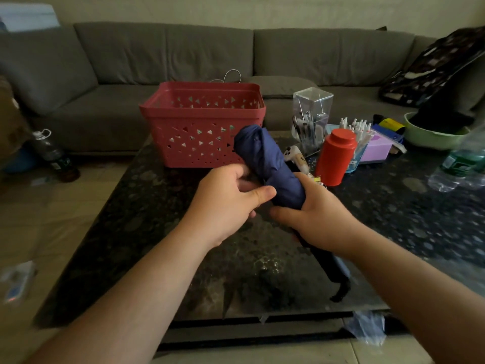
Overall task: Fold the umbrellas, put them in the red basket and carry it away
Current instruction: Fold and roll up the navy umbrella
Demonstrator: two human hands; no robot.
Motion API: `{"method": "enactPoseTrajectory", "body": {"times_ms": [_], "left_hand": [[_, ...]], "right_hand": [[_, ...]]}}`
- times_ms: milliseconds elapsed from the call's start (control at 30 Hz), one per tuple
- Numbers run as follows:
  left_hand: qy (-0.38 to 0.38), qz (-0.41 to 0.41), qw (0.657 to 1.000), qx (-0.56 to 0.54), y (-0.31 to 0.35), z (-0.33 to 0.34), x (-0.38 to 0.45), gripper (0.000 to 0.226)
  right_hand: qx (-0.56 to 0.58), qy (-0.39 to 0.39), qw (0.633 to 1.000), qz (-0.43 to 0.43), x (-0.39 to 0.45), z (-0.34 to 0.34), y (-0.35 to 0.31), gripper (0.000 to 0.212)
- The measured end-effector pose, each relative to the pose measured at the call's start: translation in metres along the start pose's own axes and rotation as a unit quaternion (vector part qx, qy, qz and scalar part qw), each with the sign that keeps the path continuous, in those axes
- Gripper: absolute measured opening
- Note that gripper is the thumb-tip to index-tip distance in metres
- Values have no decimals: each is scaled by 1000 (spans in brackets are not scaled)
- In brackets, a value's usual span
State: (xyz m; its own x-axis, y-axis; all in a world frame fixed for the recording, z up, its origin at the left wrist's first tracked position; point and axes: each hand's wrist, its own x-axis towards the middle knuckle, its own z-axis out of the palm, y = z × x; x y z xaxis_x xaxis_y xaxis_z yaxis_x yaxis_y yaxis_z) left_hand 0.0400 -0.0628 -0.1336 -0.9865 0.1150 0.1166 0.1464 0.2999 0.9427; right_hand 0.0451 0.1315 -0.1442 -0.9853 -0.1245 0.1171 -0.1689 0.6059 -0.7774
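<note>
The red basket (202,124) sits on the dark surface (393,219), just behind the blue umbrella (270,164). The left hand (231,195) pinches the umbrella's cloth. The right hand (312,211) grips its middle. The umbrella's long side points up toward the basket, its handle toward the person.

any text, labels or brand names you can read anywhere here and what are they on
None can be read.
green label on the clear plastic bottle at the right edge: print too blurred to read.
label on the dark bottle on the floor at left: too dark and small.
blue cup behind the red canister: marks too small.
red basket, navy umbrella: no text visible.
</note>
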Motion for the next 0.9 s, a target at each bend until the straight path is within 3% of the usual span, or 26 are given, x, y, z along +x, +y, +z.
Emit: {"method": "enactPoseTrajectory", "body": {"times_ms": [233, 300, 400, 467, 667, 800, 900], "left_hand": [[7, 7, 997, -72, 7, 2, -3, 30], [14, 10, 997, -76, 9, 3, -6, 23], [35, 29, 995, -91, 15, 6, -12, 11], [45, 65, 993, -86, 17, 9, -15, 9], [52, 156, 982, -93, 28, 12, -20, 15], [41, 144, 974, -171, 38, 12, -22, 15], [27, 114, 963, -244, 43, 11, -22, 19]], "right_hand": [[162, 1, 986, 29, 3, -3, 2, 34], [251, -16, 967, 48, 1, -6, 0, 28], [414, -133, 899, 59, -6, -9, -3, 22], [495, -233, 835, 60, -9, -8, -1, 33], [608, -396, 687, 44, -2, -9, 8, 30], [607, -420, 674, 29, -2, -8, 9, 33], [593, -394, 702, 27, -2, -8, 10, 36]]}}
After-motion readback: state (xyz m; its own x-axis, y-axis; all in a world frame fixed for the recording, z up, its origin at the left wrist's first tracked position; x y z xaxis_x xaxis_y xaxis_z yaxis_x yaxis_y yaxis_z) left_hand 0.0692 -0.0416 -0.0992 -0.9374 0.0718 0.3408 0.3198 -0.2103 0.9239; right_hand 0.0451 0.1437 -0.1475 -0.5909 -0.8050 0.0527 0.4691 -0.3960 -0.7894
